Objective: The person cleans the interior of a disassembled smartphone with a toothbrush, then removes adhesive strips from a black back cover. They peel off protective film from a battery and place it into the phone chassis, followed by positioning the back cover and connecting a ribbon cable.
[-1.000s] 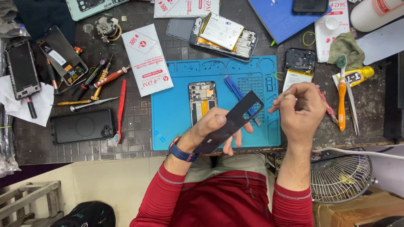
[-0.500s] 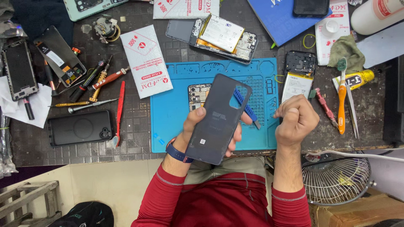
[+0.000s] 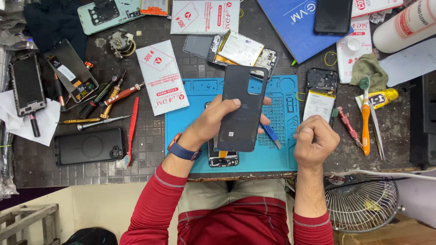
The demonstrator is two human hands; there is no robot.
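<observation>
At frame centre the left hand (image 3: 213, 122) grips a dark back cover (image 3: 242, 106) over the blue mat (image 3: 190, 131), while the right hand (image 3: 315, 143), lower right, is fisted, contents hidden.

White-and-red flat packets (image 3: 162, 77) lie left of blue box (image 3: 297, 25).

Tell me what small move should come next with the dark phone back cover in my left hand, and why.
Probably lower the dark back cover toward the opened phone on the blue mat and line it up. The left hand holds the cover raised, partly hiding that phone, while the right hand is a closed fist beside it, its grip unclear.
</observation>
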